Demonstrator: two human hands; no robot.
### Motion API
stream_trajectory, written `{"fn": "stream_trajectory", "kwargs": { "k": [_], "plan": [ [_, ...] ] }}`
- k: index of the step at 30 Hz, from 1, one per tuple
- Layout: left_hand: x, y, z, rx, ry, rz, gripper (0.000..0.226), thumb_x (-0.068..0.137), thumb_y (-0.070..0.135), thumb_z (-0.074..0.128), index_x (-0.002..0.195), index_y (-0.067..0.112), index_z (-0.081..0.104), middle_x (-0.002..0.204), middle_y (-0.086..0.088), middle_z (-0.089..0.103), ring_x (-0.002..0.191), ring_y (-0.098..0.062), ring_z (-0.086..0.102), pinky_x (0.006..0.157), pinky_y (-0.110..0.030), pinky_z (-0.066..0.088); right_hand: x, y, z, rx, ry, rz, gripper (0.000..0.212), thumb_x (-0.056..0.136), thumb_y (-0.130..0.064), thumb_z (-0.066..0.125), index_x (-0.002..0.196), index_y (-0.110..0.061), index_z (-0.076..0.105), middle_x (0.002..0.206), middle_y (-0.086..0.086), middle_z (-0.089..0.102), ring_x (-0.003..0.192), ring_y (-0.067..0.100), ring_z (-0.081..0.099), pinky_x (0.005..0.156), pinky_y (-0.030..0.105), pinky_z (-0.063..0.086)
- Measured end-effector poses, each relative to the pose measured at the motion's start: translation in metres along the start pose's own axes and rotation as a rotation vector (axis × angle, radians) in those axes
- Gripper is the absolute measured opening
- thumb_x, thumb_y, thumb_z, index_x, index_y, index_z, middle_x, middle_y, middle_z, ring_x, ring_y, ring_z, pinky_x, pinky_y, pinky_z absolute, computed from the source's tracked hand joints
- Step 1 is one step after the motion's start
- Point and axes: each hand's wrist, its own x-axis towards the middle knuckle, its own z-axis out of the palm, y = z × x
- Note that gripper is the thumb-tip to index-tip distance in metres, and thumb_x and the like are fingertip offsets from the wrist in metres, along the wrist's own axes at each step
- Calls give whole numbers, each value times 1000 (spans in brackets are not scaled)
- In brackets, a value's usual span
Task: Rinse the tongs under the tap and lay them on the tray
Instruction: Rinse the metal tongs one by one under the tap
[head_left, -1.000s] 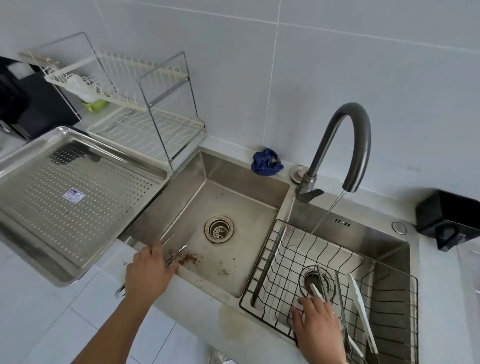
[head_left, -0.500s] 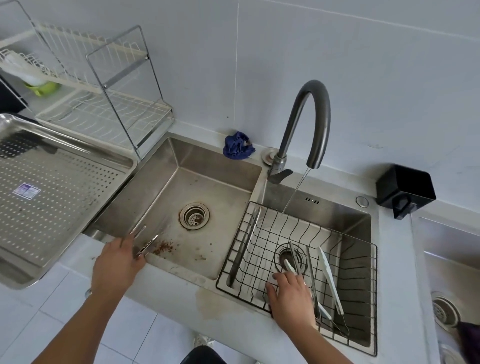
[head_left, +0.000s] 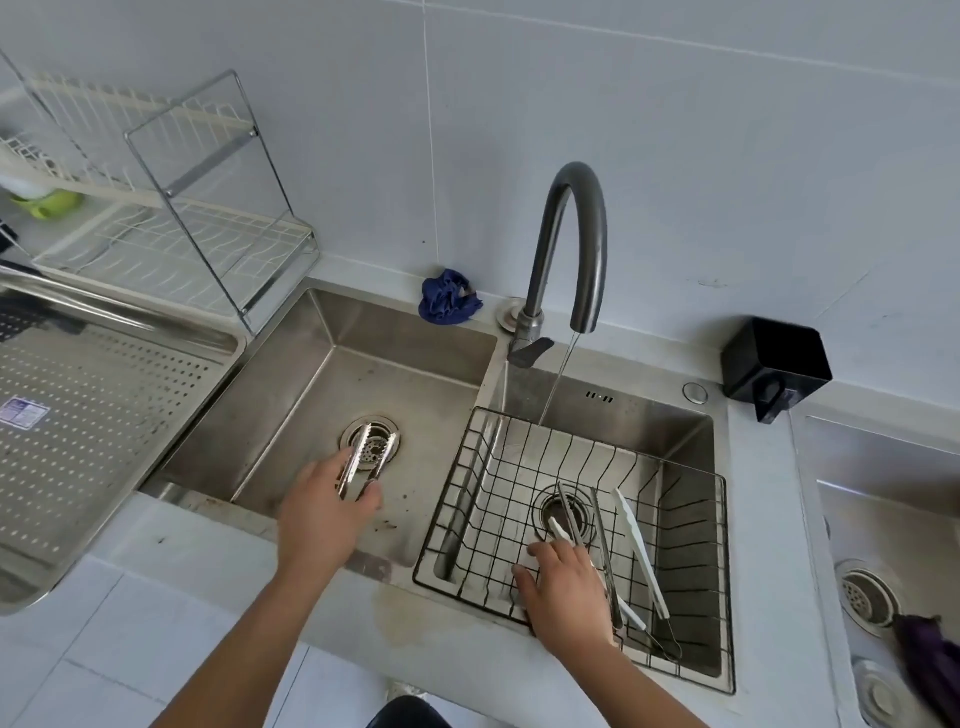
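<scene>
Above drain (head_left: 370, 442), hand (head_left: 317, 514) seemingly grips tongs (head_left: 357, 458).

Open room above left basin (head_left: 322, 395); tap (head_left: 587, 218) arches over wire basket (head_left: 688, 545); dish rack (head_left: 208, 244) behind tray (head_left: 104, 415).

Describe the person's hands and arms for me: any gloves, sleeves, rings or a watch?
The left hand and right hand are bare: no gloves, and no rings that I can see. The left forearm and right forearm are bare down to the picture's bottom edge: no sleeves, watch, wristband or markings in view.
</scene>
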Motion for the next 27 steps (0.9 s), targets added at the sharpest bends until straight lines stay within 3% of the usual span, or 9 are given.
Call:
{"fn": "stream_trajectory", "kwargs": {
  "k": [4,6,9,11,14,18,21,24,27],
  "plan": [
    [-9,39,21,-473,-116,-187,37,90,25,70,127,25,65,91,5,70,77,-13,65,68,-29,51,8,-3,-10,144,-59,42,39,100,-51,50,128,-26,63,125,-8,61,122,17,48,98,30,44],
    [-11,55,31,-695,-228,-279,18,91,28,67,108,24,71,84,-3,69,67,-14,64,63,-29,54,18,-6,-24,301,-83,77,36,100,-47,54,126,-24,65,121,-9,64,118,13,53,94,29,47],
    [-15,81,46,-866,-424,-326,24,91,33,64,89,12,75,81,-15,69,67,-21,64,65,-37,55,40,-17,-55,613,-127,158,26,100,-43,57,115,-25,69,104,-11,70,93,7,63,82,28,52],
    [-17,96,55,-908,-516,-367,27,91,38,68,90,13,79,87,-17,74,75,-26,67,74,-44,55,55,-27,-77,848,-134,204,19,101,-40,56,104,-27,70,95,-5,73,81,10,64,73,30,53],
    [-19,111,67,-953,-564,-384,26,86,39,71,94,17,81,98,-14,78,85,-29,72,83,-48,58,72,-36,-105,1061,-126,196,22,104,-37,55,105,-22,70,90,-3,75,79,13,65,68,29,52],
    [-22,124,74,-999,-590,-346,25,94,36,59,102,25,80,108,-9,78,98,-27,74,78,-39,60,81,-40,-122,1118,-82,133,23,103,-36,56,114,-23,71,96,0,78,81,16,72,69,28,55],
    [-27,127,77,-960,-568,-279,25,94,41,60,102,27,80,100,-7,79,89,-25,73,75,-38,57,85,-41,-126,1095,18,144,20,102,-38,58,108,-25,71,93,4,77,72,12,70,62,23,53],
    [-34,126,83,-860,-500,-160,25,100,37,53,102,36,78,83,4,76,74,-9,68,66,-23,52,92,-46,-129,1073,95,158,36,103,-38,57,80,-12,67,74,10,69,60,14,60,52,25,47],
    [-37,123,86,-698,-410,-10,24,101,33,52,95,39,74,75,5,67,71,-7,61,65,-16,46,99,-53,-127,1081,136,208,37,102,-29,59,80,0,66,61,6,57,53,17,53,44,18,42]
  ]
}}
